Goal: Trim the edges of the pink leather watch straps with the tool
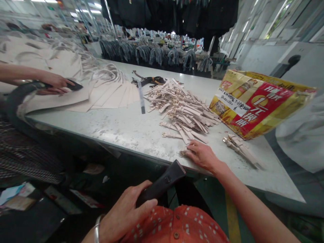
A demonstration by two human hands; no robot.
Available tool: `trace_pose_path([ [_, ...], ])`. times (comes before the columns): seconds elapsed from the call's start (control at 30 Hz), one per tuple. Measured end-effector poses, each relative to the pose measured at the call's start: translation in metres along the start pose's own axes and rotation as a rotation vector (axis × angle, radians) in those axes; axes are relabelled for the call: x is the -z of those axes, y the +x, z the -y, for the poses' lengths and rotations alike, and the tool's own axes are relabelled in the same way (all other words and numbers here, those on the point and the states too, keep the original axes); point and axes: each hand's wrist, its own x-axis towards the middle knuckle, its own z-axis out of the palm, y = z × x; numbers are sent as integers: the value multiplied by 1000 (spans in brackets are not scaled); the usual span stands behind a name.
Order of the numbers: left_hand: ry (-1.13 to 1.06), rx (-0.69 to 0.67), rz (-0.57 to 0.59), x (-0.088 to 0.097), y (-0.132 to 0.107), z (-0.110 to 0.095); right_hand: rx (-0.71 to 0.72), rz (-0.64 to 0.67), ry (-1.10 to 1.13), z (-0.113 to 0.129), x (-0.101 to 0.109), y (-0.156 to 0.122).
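My left hand (134, 211) is wrapped around a black electric clipper (162, 182), held in front of my body below the table edge. Its broad head points up and to the right. At the table's near edge, my right hand (201, 155) has its fingers curled down over a small, blurred brownish thing (186, 154); what it is does not show clearly. Just beyond those fingers lies a heap of pale beige straps (187, 111) with gold-coloured metal buckles. A smaller bunch of buckled straps (241, 150) lies right of my right hand.
A yellow and red cardboard box (253, 104) stands at the table's right end. A ruler (141, 98) and dark straps (149, 81) lie left of and behind the heap. At left, a co-worker's hands (57, 84) hold a black tool over beige pieces (111, 94). Dark garments (172, 15) hang behind.
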Motion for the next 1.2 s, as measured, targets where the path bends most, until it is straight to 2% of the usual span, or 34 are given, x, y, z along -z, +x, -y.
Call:
trace_pose_path([
  [0.1,47,11,-6,-3,8,0,-36,-36,34,-11,-13,-25],
  [0.2,101,10,13,-2,21,-8,-58,-97,53,-15,-18,-39],
  [0.43,258,-22,133,17,59,-37,-137,-171,143,-16,-17,-46],
  [0.6,373,-22,141,29,77,-45,-212,-215,186,-19,-18,-50],
  [0.8,279,12,89,43,69,-49,-297,-260,385,-15,-11,-29],
  [0.9,219,46,29,52,59,-48,-328,-231,537,-8,-10,-10],
  [1.0,216,80,23,59,50,-44,-288,-159,686,-2,-10,5],
  [1.07,227,97,42,61,47,-41,-238,-92,687,1,-10,8],
  [1.2,217,99,17,57,43,-32,-212,44,506,1,-13,1],
])
